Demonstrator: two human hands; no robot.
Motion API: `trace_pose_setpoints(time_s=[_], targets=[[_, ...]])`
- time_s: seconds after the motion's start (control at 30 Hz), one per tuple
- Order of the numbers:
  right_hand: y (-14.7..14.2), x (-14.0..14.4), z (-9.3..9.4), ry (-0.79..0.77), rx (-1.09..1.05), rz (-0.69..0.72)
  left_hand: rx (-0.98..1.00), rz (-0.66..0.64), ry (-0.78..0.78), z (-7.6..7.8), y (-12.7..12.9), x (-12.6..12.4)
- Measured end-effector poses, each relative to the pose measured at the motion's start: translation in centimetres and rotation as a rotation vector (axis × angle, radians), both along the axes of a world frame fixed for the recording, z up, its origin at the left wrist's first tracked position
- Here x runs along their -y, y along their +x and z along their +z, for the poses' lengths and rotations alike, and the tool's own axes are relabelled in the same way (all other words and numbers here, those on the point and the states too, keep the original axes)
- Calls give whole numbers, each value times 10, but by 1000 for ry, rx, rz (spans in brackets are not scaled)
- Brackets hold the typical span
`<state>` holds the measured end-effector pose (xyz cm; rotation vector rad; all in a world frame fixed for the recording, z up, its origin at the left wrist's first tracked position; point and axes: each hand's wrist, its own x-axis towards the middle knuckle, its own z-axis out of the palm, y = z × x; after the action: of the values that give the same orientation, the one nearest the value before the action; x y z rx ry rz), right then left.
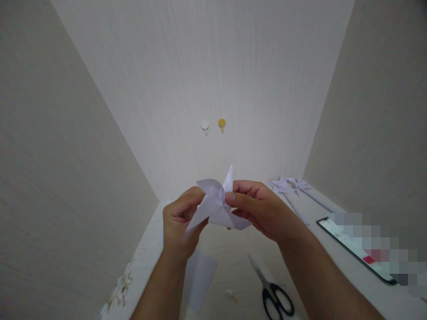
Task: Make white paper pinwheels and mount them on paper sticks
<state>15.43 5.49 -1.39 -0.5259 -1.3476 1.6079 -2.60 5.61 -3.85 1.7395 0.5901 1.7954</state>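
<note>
White paper, folded into a pinwheel (216, 205), is held up between two hands above the worktop (236, 244), near the middle of the view. Its face is turned toward the wearer. One narrow blade points up, another curls toward the upper left, a third runs down to the lower left and the last reaches to the lower right; the longest line across it slants from the top tip to the lower-left one.

The right hand (267, 206) has its grip pinched on the paper, thumb just beside the hub and forefinger by the upright blade. The left hand (182, 218) supports the left side from behind; its grip is curled around there, but blades cover the fingertips, so how tightly they close cannot be told.

Below the hands, a pale sheet (202, 278) lies partly behind the left forearm. Scissors (272, 295) with black handles lie near the right forearm, tips pointing away from the wearer. Between sheet and scissors is a small white-headed piece (231, 295), too blurred to identify. Small white pieces with brownish stems (122, 286) cluster at the left edge. Beyond the right forearm lie a phone (353, 249), its screen partly pixelated, and two other pinwheels (282, 185) on pale sticks (320, 200). Two round hooks (222, 123), one white and one yellow, are on the wall (267, 89).
</note>
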Motion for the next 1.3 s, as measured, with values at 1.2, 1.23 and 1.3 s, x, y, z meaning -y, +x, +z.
trace_pose_setpoints(time_s=[1.2,1.23,1.3], targets=[[1,-2,4,18,72,4,-273,52,171,9,-7,12],[1,-2,3,16,64,12,-266,47,172,8,-7,12],[1,-3,2,18,51,18,-257,48,163,6,-7,12]])
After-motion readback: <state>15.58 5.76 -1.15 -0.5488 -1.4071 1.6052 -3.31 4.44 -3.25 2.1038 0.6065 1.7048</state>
